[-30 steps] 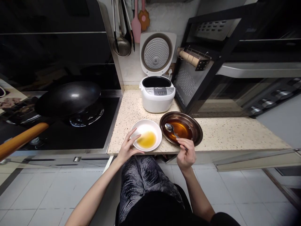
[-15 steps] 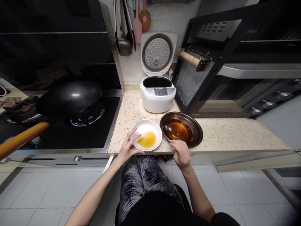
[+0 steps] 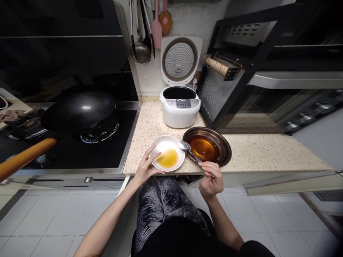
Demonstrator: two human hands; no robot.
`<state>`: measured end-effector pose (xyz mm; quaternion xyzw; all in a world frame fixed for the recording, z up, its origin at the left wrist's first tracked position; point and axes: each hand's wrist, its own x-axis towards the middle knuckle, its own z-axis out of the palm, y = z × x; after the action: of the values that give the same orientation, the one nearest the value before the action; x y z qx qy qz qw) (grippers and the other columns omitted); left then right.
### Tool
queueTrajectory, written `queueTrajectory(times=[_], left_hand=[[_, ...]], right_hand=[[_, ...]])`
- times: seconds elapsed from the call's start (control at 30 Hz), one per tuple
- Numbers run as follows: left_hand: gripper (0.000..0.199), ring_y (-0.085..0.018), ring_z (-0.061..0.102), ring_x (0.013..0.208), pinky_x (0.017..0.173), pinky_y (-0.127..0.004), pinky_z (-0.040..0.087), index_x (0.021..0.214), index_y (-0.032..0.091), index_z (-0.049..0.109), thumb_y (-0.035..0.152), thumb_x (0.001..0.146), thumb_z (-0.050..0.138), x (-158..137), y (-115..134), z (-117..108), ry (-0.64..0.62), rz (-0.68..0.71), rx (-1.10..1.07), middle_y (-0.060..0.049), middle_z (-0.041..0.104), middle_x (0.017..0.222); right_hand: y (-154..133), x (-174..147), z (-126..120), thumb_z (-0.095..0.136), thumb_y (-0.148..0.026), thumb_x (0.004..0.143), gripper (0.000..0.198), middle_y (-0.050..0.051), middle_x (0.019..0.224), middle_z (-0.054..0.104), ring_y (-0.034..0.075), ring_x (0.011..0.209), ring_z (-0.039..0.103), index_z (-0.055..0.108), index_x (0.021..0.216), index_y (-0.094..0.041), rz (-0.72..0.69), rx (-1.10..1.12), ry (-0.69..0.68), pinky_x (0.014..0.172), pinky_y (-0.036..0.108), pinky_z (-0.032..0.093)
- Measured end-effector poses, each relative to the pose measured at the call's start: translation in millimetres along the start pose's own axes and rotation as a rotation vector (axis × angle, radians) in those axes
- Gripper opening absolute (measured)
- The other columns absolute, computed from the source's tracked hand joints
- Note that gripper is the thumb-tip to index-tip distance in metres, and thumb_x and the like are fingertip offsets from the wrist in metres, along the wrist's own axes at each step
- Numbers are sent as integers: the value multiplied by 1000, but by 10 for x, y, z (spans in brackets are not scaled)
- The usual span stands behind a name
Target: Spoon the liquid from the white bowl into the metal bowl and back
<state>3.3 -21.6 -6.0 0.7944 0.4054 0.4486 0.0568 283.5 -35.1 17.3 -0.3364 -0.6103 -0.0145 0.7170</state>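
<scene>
My left hand (image 3: 146, 166) grips the left rim of a white bowl (image 3: 158, 143), thumb below and fingers over the edge. Inside the bowl lies a pool of yellow liquid (image 3: 168, 159). A metal spoon (image 3: 184, 146) is pinched by its handle in my right hand (image 3: 211, 180). The spoon's head is over the gap where the white bowl meets a dark metal basin (image 3: 227, 148), close to the bowl's right rim. Amber-brown liquid (image 3: 203, 148) fills the basin's bottom. Whether the spoon carries any liquid is too small to tell.
Behind the bowls stands a white rice cooker (image 3: 180, 116) with its lid raised. A black wok (image 3: 80, 110) sits on the stove at left, its wooden handle (image 3: 29, 157) pointing toward me. Utensils (image 3: 141, 51) hang on the wall. A black rack (image 3: 222, 103) stands at right.
The spoon has come up out of the basin's liquid and moved left to the white bowl's edge. My right hand has shifted slightly right and down. My left hand stays put.
</scene>
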Motion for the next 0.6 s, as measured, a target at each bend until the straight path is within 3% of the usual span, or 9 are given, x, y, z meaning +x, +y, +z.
queueTrajectory(times=[0.2,0.6], left_hand=[[85,-41,49,149,117,-61,50,150,29,55,50,74,87,7,3,3,8,6,-10,-20,46,161],[86,-40,49,149,116,-59,51,150,28,55,48,73,88,8,18,-4,12,18,-14,-20,45,162]], right_hand=[[-82,-96,138,52,-22,103,17,5,89,76,23,82,74,68,106,-25,90,157,-165,74,43,57],[-21,-221,155,51,-20,103,17,4,86,74,21,82,71,67,100,-23,209,208,-203,76,40,57]])
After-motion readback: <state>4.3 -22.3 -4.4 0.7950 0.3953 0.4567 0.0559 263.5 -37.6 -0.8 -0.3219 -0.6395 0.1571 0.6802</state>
